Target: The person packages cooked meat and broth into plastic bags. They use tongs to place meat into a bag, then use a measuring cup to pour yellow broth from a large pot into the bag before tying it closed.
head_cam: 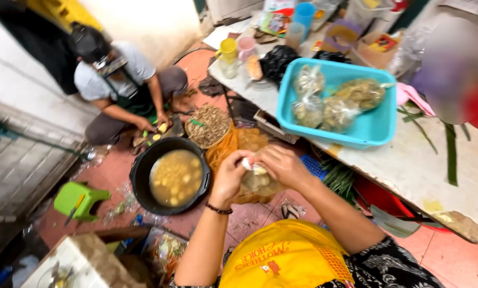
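Although the head camera gave a wide look down, much of it was hard to read. A blurred patch covered the upper right corner, and whatever stood behind it could not be made out. The worker's own forearms and yellow apron were cut off by the bottom edge. The contents of the clear bag were only a pale mass behind plastic.

That bag hung between the two hands at the centre of the view, above the tiled floor and just right of the black pan. The left hand was closed on the bag's neck from the left side, its fingers curled together. The right hand met it from the right, fingers pinched on the same gathered top, so both hands touched at the neck. The exact hold of the fingertips was hidden by the knuckles.

The pan held yellowish liquid with pale lumps. A blue tub with more filled bags sat on the table to the right. Another person crouched beyond the pan, beside a round basket. A green stool stood at the left.
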